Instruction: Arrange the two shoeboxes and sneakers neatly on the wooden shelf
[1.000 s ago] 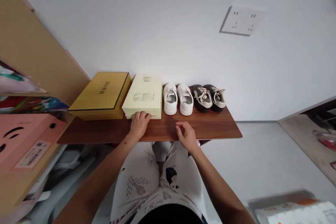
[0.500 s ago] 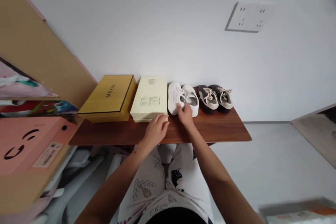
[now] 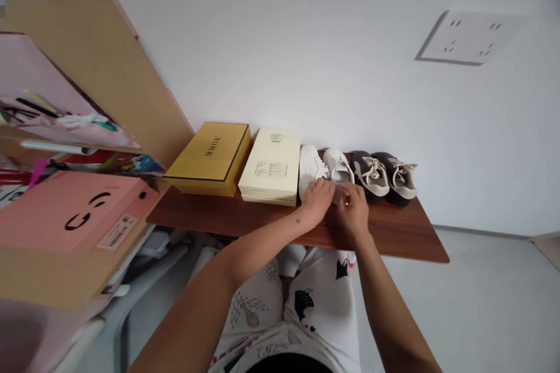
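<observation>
Pale box (image 3: 272, 166) on the bench (image 3: 402, 239); just beside it, left white shoe (image 3: 308, 162), long axis toward the wall (image 3: 306, 58); left hand (image 3: 317, 203), its nearer grip, curled at the heel, hold unclear; right white shoe (image 3: 336, 162); right hand (image 3: 355, 210) bent at that heel, hold unclear.

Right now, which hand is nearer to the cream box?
Left. The left hand is just right of the cream box; the right hand is farther right, past the left hand.

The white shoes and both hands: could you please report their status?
Left hand at left white shoe, grip unclear. Right hand by right white shoe, grip unclear. Dark shoes close on the right; pale yellow box on the left.
</observation>
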Action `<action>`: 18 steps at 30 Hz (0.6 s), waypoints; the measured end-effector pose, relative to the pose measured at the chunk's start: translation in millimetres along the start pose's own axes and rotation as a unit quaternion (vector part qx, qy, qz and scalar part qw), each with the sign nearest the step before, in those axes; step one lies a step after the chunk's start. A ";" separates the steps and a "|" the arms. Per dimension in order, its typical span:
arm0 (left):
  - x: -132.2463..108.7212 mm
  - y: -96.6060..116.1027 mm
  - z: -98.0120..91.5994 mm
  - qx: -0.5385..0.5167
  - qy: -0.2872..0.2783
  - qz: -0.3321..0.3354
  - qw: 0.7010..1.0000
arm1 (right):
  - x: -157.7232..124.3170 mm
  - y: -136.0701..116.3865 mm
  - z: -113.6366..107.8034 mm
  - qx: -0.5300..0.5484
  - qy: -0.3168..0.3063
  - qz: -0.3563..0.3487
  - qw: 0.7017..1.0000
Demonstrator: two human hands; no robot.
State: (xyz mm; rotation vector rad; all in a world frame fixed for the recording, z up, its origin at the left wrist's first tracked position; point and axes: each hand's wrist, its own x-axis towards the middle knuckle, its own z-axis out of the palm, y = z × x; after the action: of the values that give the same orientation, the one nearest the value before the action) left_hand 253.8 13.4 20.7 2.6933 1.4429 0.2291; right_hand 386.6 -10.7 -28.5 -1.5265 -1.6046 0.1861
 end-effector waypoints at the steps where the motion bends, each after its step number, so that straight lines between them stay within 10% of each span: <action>1: 4.7 3.9 1.2 0.008 -0.001 -0.009 1.000 | 5.6 2.6 -2.2 -0.042 -0.010 0.012 0.999; 9: 6.7 -10.6 -18.8 -0.135 0.120 -0.087 0.980 | 16.3 28.6 -6.7 -0.074 0.013 0.065 0.995; 13: -24.2 -10.1 20.6 -0.319 0.193 -0.209 0.904 | -12.9 43.3 -6.7 0.081 0.097 0.155 0.980; 18: -44.4 2.3 65.6 -0.569 0.119 -0.278 0.764 | -30.2 47.3 3.0 0.162 0.136 0.202 0.956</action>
State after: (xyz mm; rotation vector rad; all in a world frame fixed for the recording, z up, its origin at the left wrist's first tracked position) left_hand 242.5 -24.6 -47.8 1.2348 1.3725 1.0157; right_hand 414.6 -24.5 -75.3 -1.5262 -0.9785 0.4240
